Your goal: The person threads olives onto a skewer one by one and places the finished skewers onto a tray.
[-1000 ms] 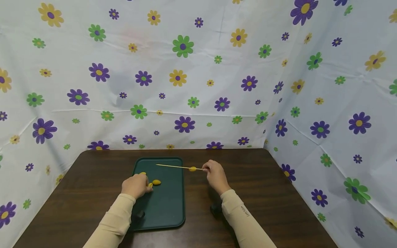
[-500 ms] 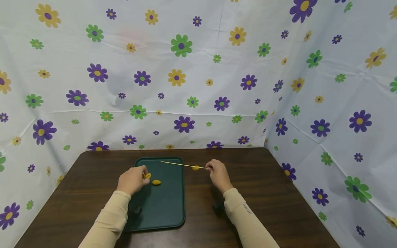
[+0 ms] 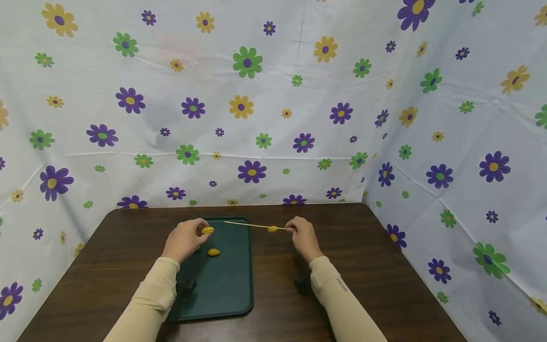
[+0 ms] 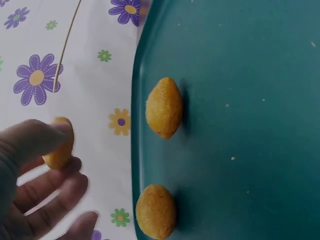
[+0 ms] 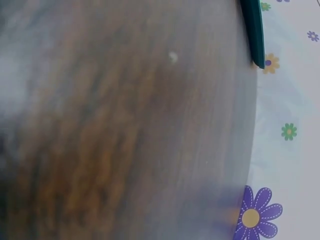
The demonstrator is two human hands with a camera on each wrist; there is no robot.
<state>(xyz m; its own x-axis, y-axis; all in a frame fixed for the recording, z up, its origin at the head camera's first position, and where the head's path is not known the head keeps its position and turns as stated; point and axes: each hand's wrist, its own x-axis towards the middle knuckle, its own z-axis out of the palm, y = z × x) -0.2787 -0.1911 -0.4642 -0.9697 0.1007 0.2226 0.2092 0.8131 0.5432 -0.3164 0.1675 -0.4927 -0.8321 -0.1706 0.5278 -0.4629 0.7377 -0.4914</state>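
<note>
In the head view my left hand [image 3: 183, 240] pinches a golden oval fried piece [image 3: 207, 230] between thumb and fingers, above the far left part of the dark green tray [image 3: 222, 294]. Across from it, my right hand [image 3: 302, 237] pinches a thin wooden skewer [image 3: 249, 224] near one end. One golden piece [image 3: 272, 229] is threaded on the skewer close to the right fingers. The skewer's pointed end faces left, apart from the held piece. Two more pieces [image 4: 164, 108] lie on the tray in the left wrist view. The right wrist view shows neither right hand nor skewer.
The tray stands on a dark brown wooden table [image 3: 342, 228], left of its middle. A white flowered cloth [image 3: 273, 95] hangs behind the table and on the right. Dark wrist-worn devices [image 3: 302, 283] sit under both forearms. Small crumbs dot the tray.
My left hand has picked a golden piece up off the tray and raised it away from me, toward the skewer's tip. The right hand with the skewer has shifted slightly right.
</note>
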